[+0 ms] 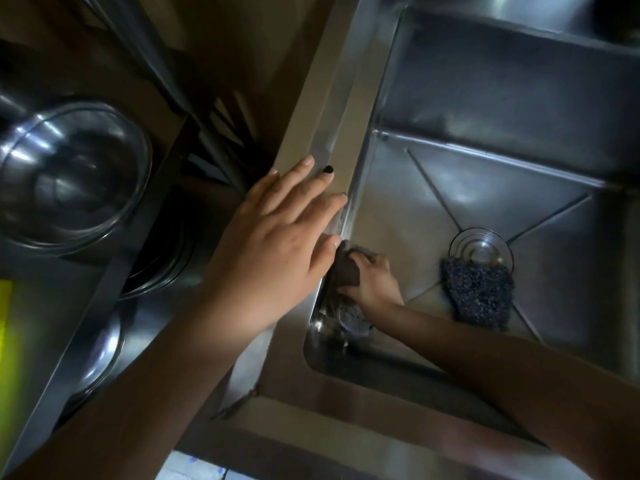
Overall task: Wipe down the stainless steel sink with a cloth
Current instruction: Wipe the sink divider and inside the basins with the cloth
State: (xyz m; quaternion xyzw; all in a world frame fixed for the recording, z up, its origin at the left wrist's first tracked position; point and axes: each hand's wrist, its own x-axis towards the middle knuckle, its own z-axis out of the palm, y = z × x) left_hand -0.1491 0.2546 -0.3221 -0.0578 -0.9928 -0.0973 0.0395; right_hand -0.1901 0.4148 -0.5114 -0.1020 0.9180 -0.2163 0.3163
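Note:
The stainless steel sink [433,206] fills the right half of the view, with a round drain [481,252] in its floor. My left hand [277,237] rests flat on the sink's left rim, fingers straight and spread. Down inside the basin, my right hand [372,282] grips a dark brown cloth [346,268] and presses it against the left wall near the front corner. A grey part of the cloth hangs below the hand.
A dark knitted scrubber [479,294] lies on the sink floor beside the drain. Left of the sink, glass and metal bowls [69,174] sit stacked in a second basin. A yellow object [5,334] shows at the far left edge.

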